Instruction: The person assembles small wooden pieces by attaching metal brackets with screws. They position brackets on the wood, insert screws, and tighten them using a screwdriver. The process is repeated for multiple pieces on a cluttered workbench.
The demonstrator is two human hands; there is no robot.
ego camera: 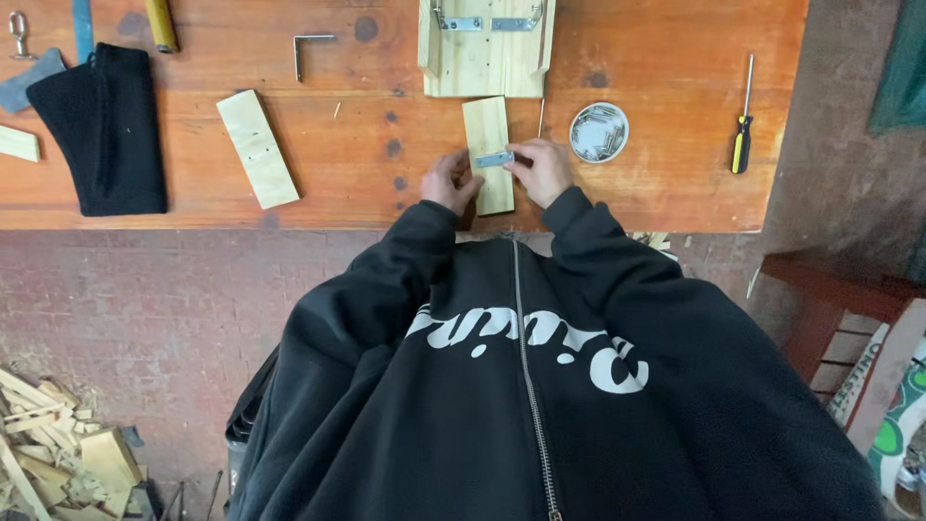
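Two hands rest on a big orange wooden table (241,58). Far off to the left of the fingers lies a black cloth (106,125). Just above the fingers sits a pale wooden box piece (485,63) with metal hinges on it. Between the cloth and the left fingers lies a loose wood plank (257,148), tilted. Under the fingers is a small wood board (487,130), lying straight up and down on the table.

The left hand (449,181) is curled at the board's left edge, fingers bent and touching the wood. The right hand (542,169) has its fingers pinched on a small metal plate (494,159), which lies flat across the board.

Just to the right of the right fingers is a round tin of screws (598,132). Further right lies a screwdriver (742,130) with a yellow and black handle. Up and to the left of the fingers is a little metal corner bracket (311,46).
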